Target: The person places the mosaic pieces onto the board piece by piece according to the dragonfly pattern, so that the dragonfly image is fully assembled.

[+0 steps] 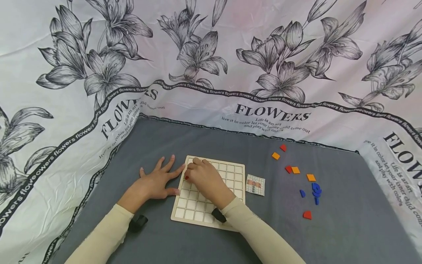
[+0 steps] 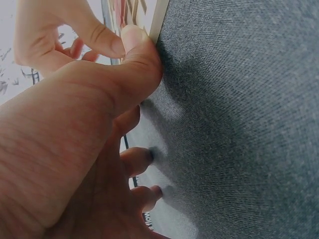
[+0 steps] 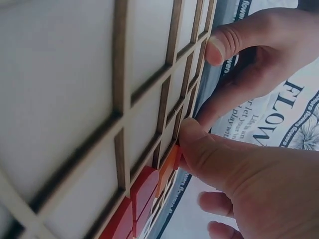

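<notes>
Cream sleeves (image 1: 260,231) stretch forward; I see the right hand (image 1: 208,179) curled at a red piece (image 1: 186,178), left on the grid board (image 1: 191,204); pinching, I cannot tell. Left hand (image 1: 156,183), spread, touches the board's left edge.

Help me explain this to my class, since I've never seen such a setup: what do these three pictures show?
No machine: a person uses a bare left hand and right hand. The wide picture is taken from the head, the close ones from each wrist. On the grey surface lie a gridded board, a printed card and, farther right, loose pieces in red, orange and blue. The left hand is spread, touching the board's edge. The right hand seems to pinch a red piece, mostly hidden, at the board.
</notes>
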`<state>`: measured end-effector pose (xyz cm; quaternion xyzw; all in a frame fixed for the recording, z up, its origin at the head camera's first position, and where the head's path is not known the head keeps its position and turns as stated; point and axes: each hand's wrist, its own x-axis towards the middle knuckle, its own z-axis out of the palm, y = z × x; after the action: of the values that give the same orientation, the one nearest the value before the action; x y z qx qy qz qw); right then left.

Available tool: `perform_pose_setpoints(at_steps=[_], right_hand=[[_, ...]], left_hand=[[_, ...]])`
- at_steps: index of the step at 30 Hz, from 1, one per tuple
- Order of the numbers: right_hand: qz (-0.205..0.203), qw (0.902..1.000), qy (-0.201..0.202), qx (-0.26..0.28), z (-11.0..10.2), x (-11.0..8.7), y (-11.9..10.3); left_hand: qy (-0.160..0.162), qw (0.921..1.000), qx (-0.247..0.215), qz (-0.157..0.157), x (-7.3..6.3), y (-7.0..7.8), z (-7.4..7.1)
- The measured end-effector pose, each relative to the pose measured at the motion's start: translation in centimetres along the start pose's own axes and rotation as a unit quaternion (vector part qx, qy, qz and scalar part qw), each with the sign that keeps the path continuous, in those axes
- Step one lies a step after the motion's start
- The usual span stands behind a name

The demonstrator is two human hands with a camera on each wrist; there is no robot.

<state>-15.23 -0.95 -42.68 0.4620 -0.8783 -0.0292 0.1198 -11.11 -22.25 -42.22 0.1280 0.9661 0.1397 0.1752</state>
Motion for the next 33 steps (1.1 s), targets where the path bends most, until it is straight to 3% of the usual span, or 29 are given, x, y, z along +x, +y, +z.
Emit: perform_pose_setpoints(at_steps=[18, 25, 33], right_hand=[[0.015, 0.9952, 0.014, 0.095, -0.7, -0.3, 0.6], [0.022, 0.9839, 0.026, 0.175, -2.2, -1.9, 1.4], [0.052, 0.9784, 0.041, 0.196, -3.8, -4.5, 3.3]], left_hand=[[0.002, 1.0, -0.003, 0.004, -0.1, -0.2, 0.1], [-0.005, 1.0, 0.001, 0.004, -0.1, 0.2, -0.2], [-0.016, 0.9998, -0.011, -0.002, -0.2, 0.4, -0.3]])
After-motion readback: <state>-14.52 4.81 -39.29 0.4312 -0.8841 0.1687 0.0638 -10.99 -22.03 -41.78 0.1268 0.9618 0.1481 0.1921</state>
